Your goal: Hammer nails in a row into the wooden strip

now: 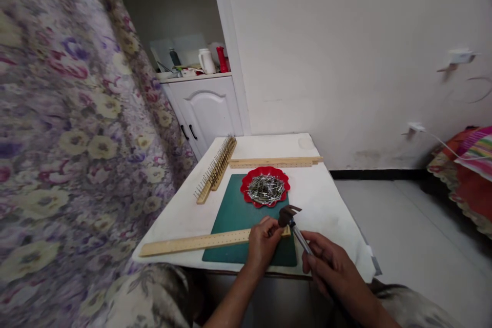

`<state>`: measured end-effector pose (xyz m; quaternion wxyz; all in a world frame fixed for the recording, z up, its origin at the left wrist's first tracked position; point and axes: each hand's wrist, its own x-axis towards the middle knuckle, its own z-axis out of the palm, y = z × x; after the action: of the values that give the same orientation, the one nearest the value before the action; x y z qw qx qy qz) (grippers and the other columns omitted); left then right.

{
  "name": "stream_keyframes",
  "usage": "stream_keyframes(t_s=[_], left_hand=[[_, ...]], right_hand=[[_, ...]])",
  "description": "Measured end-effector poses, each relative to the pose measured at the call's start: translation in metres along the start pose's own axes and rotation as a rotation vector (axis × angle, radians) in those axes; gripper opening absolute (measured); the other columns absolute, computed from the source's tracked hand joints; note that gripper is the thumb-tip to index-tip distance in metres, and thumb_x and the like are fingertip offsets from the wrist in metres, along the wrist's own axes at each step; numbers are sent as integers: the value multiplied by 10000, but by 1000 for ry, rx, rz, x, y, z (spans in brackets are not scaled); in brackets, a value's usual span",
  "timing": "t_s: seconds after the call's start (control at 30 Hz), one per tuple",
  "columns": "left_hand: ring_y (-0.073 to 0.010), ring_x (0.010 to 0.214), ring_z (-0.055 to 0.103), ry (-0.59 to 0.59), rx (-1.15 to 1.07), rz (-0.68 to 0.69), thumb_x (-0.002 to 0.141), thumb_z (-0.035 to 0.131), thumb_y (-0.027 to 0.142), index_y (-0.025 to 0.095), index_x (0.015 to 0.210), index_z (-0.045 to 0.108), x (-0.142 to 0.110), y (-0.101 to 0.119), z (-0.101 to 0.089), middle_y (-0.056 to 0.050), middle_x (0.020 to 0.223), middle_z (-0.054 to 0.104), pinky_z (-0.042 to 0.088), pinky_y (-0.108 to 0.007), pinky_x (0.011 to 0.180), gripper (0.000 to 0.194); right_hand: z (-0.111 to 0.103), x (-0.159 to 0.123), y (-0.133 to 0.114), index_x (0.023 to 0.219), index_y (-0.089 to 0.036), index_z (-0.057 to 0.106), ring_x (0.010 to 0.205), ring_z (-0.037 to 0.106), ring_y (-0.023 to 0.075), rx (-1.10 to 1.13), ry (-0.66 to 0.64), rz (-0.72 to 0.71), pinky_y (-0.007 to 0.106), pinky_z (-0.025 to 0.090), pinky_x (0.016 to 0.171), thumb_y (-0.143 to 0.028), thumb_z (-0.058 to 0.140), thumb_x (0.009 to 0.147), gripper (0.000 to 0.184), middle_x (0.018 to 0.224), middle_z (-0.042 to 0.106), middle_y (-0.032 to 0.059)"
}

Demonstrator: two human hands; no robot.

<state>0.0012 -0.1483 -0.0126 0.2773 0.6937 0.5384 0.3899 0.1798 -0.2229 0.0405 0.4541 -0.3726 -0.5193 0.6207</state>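
Head view:
1. Your right hand (326, 262) is closed around the handle of the hammer (301, 238), its claw head raised at the left fingertips.
2. Your left hand (263, 241) rests over the drilled wooden strip (200, 242) near its right end, fingers bunched close; you cannot tell from here whether they pinch a nail.
3. That strip lies across the green mat (226, 215), its left end reaching onto the white tabletop (326, 205).
4. Beyond your hands, the red scalloped dish (245, 184) sits on the mat's far part, heaped with nails (266, 189).
5. Farther off lie nail-studded strips (220, 166) to your left and bare wooden strips (269, 163) behind the dish.
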Motion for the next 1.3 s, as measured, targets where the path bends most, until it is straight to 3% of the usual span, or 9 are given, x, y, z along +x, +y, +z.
stream_keyframes(t_s=[0.27,1.3], left_hand=[[-98,569,458,4,-13,-1,777,538,208,175,695,654,0,-3,1,20,631,499,304,-198,519,145],[-90,573,458,19,-21,-23,760,579,204,152,637,604,-1,-1,2,30,615,502,291,-194,535,135]], right_hand=[[6,-3,-2,1184,-197,529,358,362,40,-38,-13,53,174,242,349,-365,530,878,349,689,561,-31],[5,-8,-6,1225,-196,468,392,344,47,-87,-1,23,199,240,386,-392,489,903,378,740,539,-19]])
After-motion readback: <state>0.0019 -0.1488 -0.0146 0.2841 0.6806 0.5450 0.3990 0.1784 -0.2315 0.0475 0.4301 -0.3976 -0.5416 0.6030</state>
